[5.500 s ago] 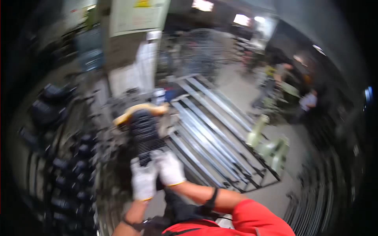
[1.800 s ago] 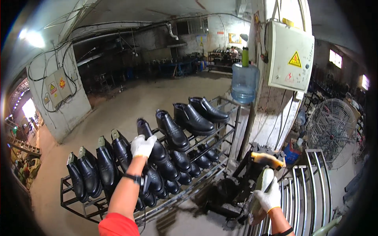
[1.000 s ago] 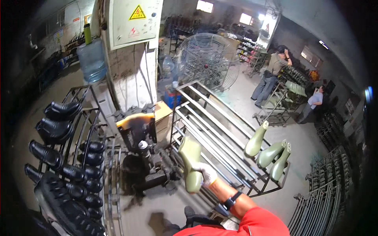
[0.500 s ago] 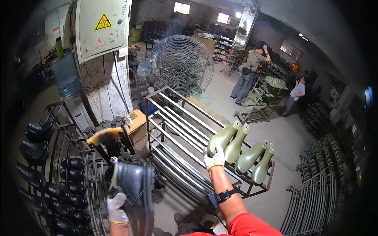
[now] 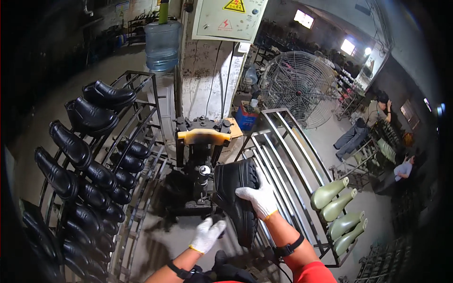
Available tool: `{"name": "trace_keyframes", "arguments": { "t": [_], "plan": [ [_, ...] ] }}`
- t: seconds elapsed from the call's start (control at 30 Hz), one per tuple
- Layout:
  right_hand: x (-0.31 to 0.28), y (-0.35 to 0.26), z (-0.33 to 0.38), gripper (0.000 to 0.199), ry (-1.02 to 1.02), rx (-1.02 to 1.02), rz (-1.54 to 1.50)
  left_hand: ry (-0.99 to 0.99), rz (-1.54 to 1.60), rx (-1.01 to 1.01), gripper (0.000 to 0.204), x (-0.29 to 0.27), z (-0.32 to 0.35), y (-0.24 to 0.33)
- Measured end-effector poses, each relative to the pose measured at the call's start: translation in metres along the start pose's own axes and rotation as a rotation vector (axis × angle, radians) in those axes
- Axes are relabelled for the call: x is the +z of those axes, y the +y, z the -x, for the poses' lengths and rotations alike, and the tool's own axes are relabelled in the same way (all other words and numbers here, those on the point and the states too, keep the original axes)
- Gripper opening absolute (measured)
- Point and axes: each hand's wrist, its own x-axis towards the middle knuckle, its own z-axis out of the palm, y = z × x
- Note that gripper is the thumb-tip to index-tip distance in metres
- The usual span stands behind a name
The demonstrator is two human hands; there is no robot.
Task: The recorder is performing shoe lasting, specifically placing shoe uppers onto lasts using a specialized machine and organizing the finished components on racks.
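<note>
A black lace-up boot hangs toe down in front of me, its treaded sole facing right. My right hand, in a white glove, grips the boot from the sole side, with the thumb across its side. My left hand, also gloved, is lower and to the left of the boot. Its fingers are curled at a small dark part below the machine, which I cannot make out. The dark machine with a yellow-orange padded bar and a metal post stands just beyond the boot.
At left, a rack carries several black shoes. A metal rail rack at right holds several green shoe lasts. Behind are a large caged fan, an electrical box and a water jug. Two people stand far right.
My right hand has let go of a green last on the rack and now holds the boot. My left hand has left the boot and moved lower. The view has swung left.
</note>
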Motion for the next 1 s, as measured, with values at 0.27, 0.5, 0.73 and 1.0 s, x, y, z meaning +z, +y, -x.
{"name": "trace_keyframes", "arguments": {
  "t": [0.27,0.5,0.73,1.0],
  "plan": [
    [0.031,-0.002,-0.082,0.117,-0.120,-0.030,0.242,0.278,0.421,-0.435,0.012,-0.113,0.021,-0.065],
    [0.093,-0.069,-0.038,0.108,-0.084,-0.302,1.071,0.299,0.311,-0.142,0.031,-0.134,-0.041,0.008],
    [0.117,-0.074,-0.043,0.086,-0.068,-0.400,1.246,0.338,0.050,0.174,0.029,-0.082,-0.111,0.049],
    [0.102,-0.067,-0.050,0.105,-0.291,-0.251,0.963,0.416,0.565,0.050,0.034,-0.046,-0.115,0.065]
  ]
}}
